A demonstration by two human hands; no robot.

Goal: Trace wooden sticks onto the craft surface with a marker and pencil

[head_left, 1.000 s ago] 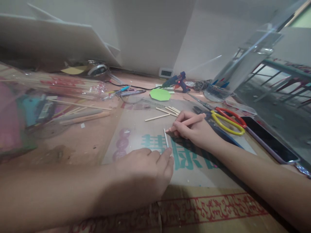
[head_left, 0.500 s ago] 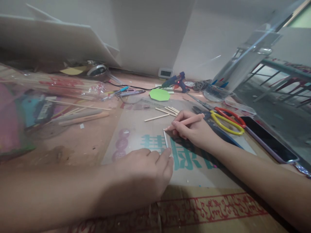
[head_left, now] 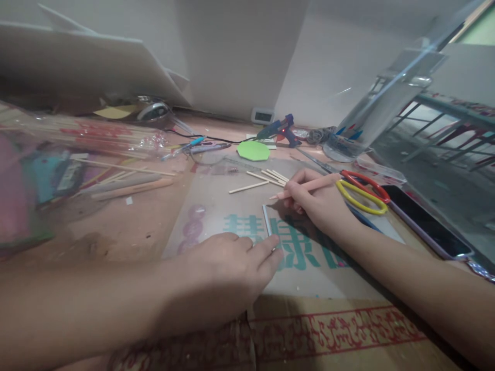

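My left hand (head_left: 240, 257) lies low over the printed mat, its fingertips closed on the lower end of a thin whitish stick (head_left: 266, 219). The stick's upper end points away from me. To the right, my right hand (head_left: 313, 196) grips a peach-coloured pen (head_left: 309, 185) in a writing hold. The pen's tip is just above and right of the stick's top end, apart from it. Several short wooden sticks (head_left: 249, 187) lie loose beyond, close to the right hand's fingers. Beneath both hands is a translucent sheet (head_left: 216, 206) with green characters and purple circles.
A blue glue gun (head_left: 278, 129) and a green octagonal piece (head_left: 253, 151) are at the back. Scissors with red and yellow handles (head_left: 361, 198) and a phone (head_left: 425, 221) lie right. Bagged sticks (head_left: 96, 135) are at left, and a clear container (head_left: 371, 108) stands back right.
My right hand has drawn the pen back to the right, its tip leaving the stick's upper end. My left hand and the stick have shifted slightly right.
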